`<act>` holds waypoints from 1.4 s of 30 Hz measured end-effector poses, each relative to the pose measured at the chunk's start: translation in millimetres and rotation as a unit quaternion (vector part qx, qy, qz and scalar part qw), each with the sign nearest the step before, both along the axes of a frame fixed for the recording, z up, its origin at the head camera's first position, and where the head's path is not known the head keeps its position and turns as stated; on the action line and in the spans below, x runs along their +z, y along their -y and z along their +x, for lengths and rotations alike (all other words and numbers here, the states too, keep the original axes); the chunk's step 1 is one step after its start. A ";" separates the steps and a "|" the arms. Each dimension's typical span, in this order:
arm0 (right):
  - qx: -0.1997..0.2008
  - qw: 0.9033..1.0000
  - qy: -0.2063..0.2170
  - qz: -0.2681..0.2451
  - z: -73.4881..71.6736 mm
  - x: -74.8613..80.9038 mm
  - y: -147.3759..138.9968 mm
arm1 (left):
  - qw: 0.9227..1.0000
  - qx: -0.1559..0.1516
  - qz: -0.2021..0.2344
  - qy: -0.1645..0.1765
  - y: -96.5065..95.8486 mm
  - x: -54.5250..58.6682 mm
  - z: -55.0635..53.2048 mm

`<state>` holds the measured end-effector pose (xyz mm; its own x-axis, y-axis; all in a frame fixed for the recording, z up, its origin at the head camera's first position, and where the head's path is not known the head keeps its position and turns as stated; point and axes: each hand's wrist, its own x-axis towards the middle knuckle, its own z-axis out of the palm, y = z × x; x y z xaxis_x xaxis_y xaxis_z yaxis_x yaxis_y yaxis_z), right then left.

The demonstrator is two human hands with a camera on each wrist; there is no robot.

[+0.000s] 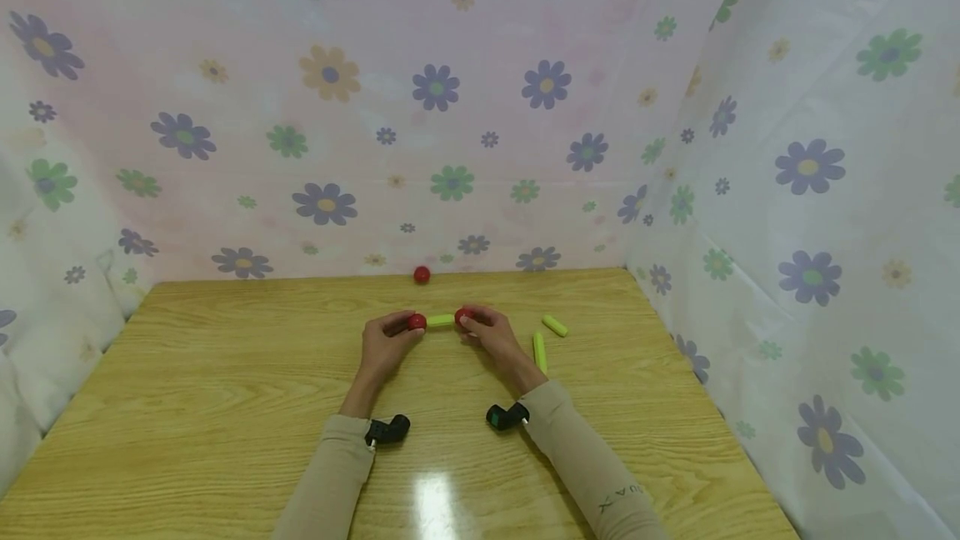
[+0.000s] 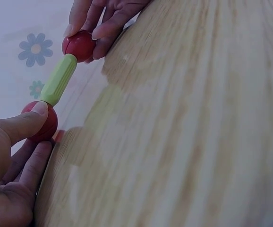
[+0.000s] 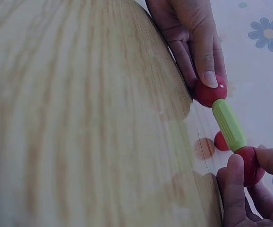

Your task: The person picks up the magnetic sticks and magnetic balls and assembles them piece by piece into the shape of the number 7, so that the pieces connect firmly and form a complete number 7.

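Note:
A yellow-green ribbed rod (image 1: 440, 320) joins two red balls, one at each end. My left hand (image 1: 386, 346) pinches the left red ball (image 1: 417, 322) between thumb and fingers. At the other end, the right red ball (image 1: 463, 317) is gripped by my right hand (image 1: 491, 335). In the left wrist view the rod (image 2: 59, 80) runs between both balls, with the fingers around each. The right wrist view shows the same rod (image 3: 229, 125) from the other side, its ends touching the balls.
Another red ball (image 1: 422, 274) lies at the table's back edge. Two loose yellow-green rods, a shorter one (image 1: 555, 325) and a longer one (image 1: 540, 352), lie right of my right hand. Flowered cloth (image 1: 450, 132) hangs behind and beside the wooden table (image 1: 225, 390).

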<state>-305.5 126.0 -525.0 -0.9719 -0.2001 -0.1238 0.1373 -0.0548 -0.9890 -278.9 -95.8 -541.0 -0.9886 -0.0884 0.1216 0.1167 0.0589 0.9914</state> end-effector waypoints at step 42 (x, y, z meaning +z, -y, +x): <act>0.002 0.994 -0.047 0.098 2.5 9.4 -1.6 | 0.999 -0.024 -0.042 -0.021 3.1 5.0 -3.6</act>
